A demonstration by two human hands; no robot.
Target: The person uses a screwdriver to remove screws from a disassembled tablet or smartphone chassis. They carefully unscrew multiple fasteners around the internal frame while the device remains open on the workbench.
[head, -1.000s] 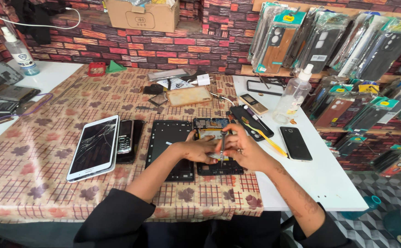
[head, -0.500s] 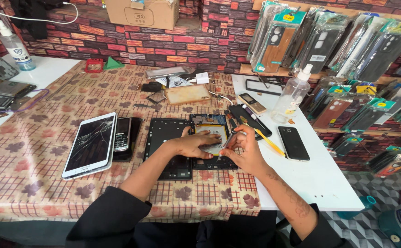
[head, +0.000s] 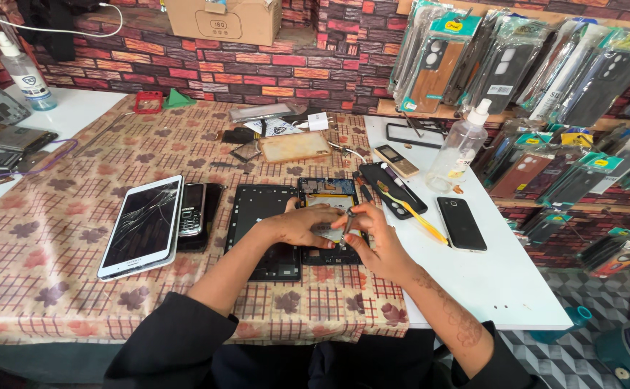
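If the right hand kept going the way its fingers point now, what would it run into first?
The right hand points left, toward the left hand, over the opened tablet. It would probably meet the left hand's fingertips first, since they already look close or touching; depth is unclear.

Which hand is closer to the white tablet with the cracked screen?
Left. The left hand rests on the opened device, with a black frame and a keypad phone between it and the cracked tablet. The right hand is farther right.
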